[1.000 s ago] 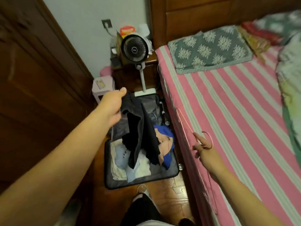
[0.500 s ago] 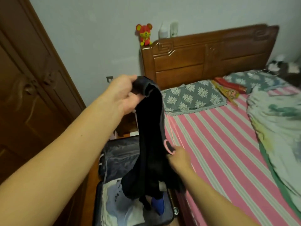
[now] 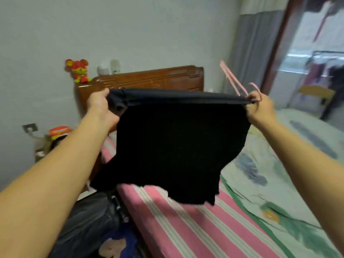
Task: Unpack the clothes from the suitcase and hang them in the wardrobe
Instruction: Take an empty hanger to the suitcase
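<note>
- While both arms reach out over the bed (image 3: 186, 229), the black garment (image 3: 173, 146) hangs stretched between the two hands, top edge pulled taut and roughly level, the rest drooping down toward the pink striped sheet.
- Left hand (image 3: 100, 107) has its fingers curled round the bunched-up left corner of the garment, thumb on top.
- Right hand (image 3: 259, 105) pinches the right corner, and it's also holding a pink hanger (image 3: 232, 81) in the same grip. The hanger pokes up and to the left from the fingers, hook curling over by the knuckles.
- So the garment sits right in the middle, up in the air, in front of the wooden headboard (image 3: 149, 79) and blocking most of it.
- Suitcase (image 3: 89, 220) is down at the near left, on the floor beside the bed, lying open. Can only see part of it: grey lining, plus something blue (image 3: 122, 237) and a tan bit near the bottom edge. Rest of the contents is cut off or blurry.
- Floral quilt (image 3: 279, 192) is spread over the right side of the bed.
</note>
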{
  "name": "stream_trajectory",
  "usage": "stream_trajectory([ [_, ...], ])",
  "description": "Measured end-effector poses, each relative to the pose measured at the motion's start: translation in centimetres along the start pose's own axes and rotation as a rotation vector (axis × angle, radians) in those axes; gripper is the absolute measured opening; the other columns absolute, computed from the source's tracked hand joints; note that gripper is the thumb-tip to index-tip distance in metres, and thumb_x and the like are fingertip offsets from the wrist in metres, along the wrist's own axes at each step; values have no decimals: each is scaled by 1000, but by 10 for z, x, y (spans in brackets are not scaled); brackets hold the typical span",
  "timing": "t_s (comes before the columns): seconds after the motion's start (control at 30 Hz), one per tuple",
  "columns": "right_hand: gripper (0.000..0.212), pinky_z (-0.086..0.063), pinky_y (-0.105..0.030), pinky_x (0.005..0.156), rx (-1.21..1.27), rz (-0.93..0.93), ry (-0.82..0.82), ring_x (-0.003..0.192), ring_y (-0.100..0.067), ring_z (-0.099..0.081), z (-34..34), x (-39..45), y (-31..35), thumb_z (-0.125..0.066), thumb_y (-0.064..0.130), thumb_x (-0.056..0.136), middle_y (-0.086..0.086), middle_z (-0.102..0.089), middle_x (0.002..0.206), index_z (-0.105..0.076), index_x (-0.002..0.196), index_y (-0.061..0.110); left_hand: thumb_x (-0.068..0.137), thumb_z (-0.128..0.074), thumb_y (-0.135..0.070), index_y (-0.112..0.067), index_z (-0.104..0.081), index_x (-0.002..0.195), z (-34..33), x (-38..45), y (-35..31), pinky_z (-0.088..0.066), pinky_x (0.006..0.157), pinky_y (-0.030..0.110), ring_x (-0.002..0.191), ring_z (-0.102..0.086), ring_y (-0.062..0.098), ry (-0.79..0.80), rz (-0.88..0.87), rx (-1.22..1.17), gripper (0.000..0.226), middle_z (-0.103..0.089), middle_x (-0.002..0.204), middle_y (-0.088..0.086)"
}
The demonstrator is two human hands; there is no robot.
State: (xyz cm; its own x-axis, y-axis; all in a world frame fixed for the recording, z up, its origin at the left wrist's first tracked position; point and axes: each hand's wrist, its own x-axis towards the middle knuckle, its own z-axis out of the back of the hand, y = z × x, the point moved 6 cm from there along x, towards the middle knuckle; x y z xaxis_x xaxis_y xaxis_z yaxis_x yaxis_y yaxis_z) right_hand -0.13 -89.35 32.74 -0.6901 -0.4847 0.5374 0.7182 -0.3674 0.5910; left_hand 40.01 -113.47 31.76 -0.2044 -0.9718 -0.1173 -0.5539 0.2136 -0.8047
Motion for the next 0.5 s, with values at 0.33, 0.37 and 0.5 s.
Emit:
stream_trajectory([
  [0.33, 20, -39, -35, 58, -305, -56, 410, 66, -27, -58, 33, -201, -195, -63, 14, 86, -10, -61, 69, -56, 70, 22, 95, -43, -15, -16, -45, 68, 104, -92, 238, -39, 36, 15, 35, -50, 10, -143, 333, 284, 27, -53, 53, 0],
  [0.37, 21, -40, -35, 58, -351, -123, 496, 68, -27, -60, 26, -236, -223, -64, 17, 88, -7, -61, 70, -54, 70, 24, 92, -46, -14, -16, -49, 70, 129, -108, 271, -40, 36, 15, 38, -52, 12, -179, 395, 374, 23, -57, 58, 3],
  [0.5, 12, -42, -31, 65, -361, -416, 712, 83, -29, -68, 10, -388, -323, -62, 22, 86, -3, -70, 88, -64, 81, 32, 85, -63, -21, -2, -64, 99, 228, -168, 392, -57, 63, 42, 73, -64, 31, -155, 677, 968, 24, -67, 95, 21],
])
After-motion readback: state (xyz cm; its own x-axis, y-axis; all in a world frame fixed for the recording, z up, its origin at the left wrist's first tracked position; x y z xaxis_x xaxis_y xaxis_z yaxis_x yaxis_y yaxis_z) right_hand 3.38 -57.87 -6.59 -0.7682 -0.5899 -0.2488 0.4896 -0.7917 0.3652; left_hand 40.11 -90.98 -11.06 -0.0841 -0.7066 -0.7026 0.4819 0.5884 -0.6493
